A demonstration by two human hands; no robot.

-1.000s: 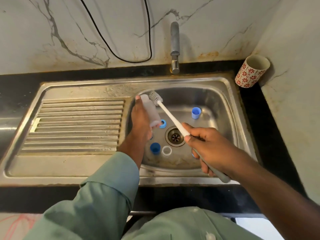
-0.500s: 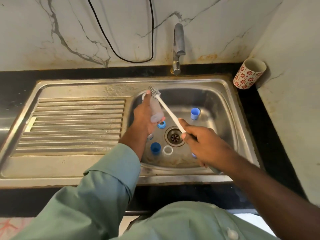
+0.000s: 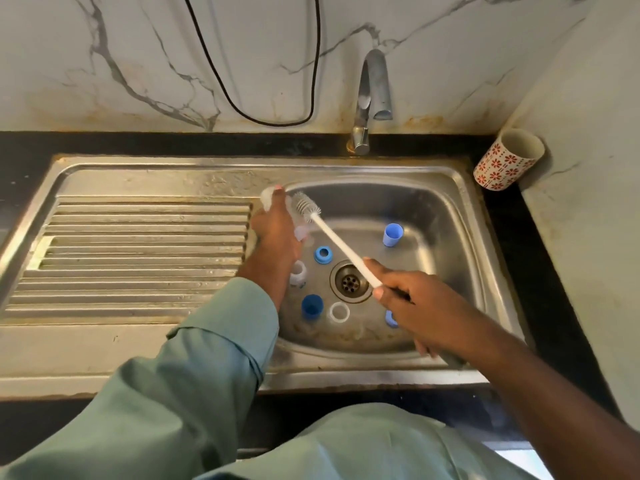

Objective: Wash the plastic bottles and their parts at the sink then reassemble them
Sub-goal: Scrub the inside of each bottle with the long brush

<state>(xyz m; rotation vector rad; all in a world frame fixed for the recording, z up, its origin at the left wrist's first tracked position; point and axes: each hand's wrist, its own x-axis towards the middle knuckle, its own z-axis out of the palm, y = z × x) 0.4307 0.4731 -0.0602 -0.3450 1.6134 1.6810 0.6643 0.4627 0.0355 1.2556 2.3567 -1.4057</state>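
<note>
Our left hand point(image 3: 277, 233) fingers clamped round clear bottle point(image 3: 268, 199) at sink point(image 3: 460, 209) basin's left rim. Our right hand point(image 3: 415, 299) fingers clamped on brush point(image 3: 332, 237); bristles just beside bottle, outside it.

Both my hands are out over the basin, each one holding something.

My left hand point(image 3: 277, 233) reaches forward from a green sleeve, back of the hand up, fingers curled round a clear bottle point(image 3: 268, 199). My right hand point(image 3: 412, 299) comes in bare-armed from the right, thumb and fingers pinching the white handle of a bottle brush point(image 3: 341, 249), wrist angled toward the left hand.
</note>
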